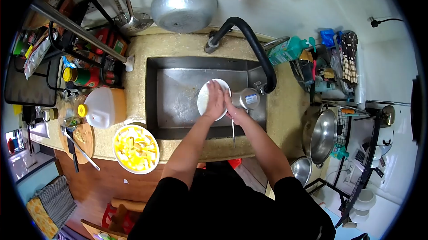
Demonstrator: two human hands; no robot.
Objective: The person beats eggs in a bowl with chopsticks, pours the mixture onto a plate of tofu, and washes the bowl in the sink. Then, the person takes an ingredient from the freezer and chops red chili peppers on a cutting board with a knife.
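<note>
A small white bowl [203,102] is held over the steel sink [178,97]. My left hand [215,99] lies flat against the bowl's inside, its fingers stretched out and slightly blurred. On the right side my right hand [233,110] is closed around the bowl's rim, with its fingers partly hidden. Below this hand a thin, light stick-like thing [233,134] crosses the sink's front edge; whether it is held I cannot tell. Just right of the bowl is a silver round piece [246,98] with a white and blue label, close to the black curved faucet [254,39].
A white plate of yellow and pale chunks [136,149] stands on the counter, front left. Behind it are a yellow-capped jug [104,107] and a board with a knife [71,148]. A green bottle [290,50] and a steel pan [323,136] are right of the sink.
</note>
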